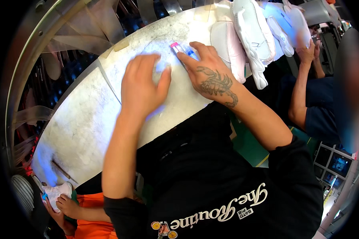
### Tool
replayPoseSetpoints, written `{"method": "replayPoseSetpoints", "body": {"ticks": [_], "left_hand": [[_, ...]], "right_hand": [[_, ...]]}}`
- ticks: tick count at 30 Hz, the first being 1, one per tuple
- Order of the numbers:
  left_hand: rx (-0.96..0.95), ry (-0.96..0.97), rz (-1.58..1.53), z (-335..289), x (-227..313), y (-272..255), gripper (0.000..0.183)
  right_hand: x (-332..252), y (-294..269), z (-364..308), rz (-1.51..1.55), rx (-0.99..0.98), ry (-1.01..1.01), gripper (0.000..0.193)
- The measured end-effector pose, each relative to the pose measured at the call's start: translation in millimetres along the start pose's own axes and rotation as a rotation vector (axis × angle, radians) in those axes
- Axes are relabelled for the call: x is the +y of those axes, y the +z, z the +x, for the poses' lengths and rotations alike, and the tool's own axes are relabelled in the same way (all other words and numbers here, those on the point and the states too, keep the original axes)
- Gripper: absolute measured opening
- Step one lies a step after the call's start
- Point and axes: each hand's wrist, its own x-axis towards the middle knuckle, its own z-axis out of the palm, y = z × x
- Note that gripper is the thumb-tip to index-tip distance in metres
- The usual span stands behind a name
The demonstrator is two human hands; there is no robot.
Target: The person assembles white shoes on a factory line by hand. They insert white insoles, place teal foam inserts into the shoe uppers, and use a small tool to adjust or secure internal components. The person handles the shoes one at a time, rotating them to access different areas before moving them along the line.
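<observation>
Over the white worktable (81, 125), my left hand (141, 85) is slightly blurred, with thumb and fingers apart and nothing visible in it. To its right, my right hand (211, 69) is low at the tabletop, fingers curled. Between its thumb and forefinger shows a slim blue-tipped, pen-like item (190, 52), mostly hidden by the hand. Against the thumb lies a narrow piece with a bright pink end (174, 45), partly covered; its kind is unclear. Just right of this hand are white and pale pink shoe uppers (229, 47) with white soles (259, 75).
A thin dark tool (62, 170) lies at the table's left end. Beside it a person in orange handles a pale shoe (60, 195). On the far right, a person in dark blue holds up a white sole (299, 26). Curved metal railing and clear flaps (77, 44) border the table's far side.
</observation>
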Motion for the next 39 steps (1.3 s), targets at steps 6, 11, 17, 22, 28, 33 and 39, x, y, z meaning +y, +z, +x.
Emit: {"method": "replayPoseSetpoints", "body": {"ticks": [6, 11, 17, 22, 28, 33, 39], "left_hand": [[-0.118, -0.175, 0.511, 124, -130, -61, 0.066], [0.007, -0.242, 0.921, 156, -266, -105, 0.065], [-0.28, -0.148, 0.413, 163, -253, -41, 0.053], [-0.157, -0.595, 0.36, 161, -237, 4, 0.047], [0.433, -0.767, -0.403, 95, -255, -5, 0.035], [0.632, -0.671, -0.852, 17, -121, -74, 0.046], [0.698, -0.684, -1.15, -108, -86, -119, 0.064]], "right_hand": [[-4, -9, -4, 0.011, -0.075, 0.041, 0.046], [-7, -12, -11, 0.005, 0.04, 0.007, 0.045], [-2, -17, -17, 0.095, 0.01, 0.024, 0.049], [3, -42, -10, 0.187, -0.056, -0.013, 0.054], [8, -63, -10, 0.409, 0.09, -0.031, 0.059], [3, -94, 3, 0.419, 0.197, -0.111, 0.053], [-13, -124, 36, 0.394, 0.25, -0.226, 0.046]]}}
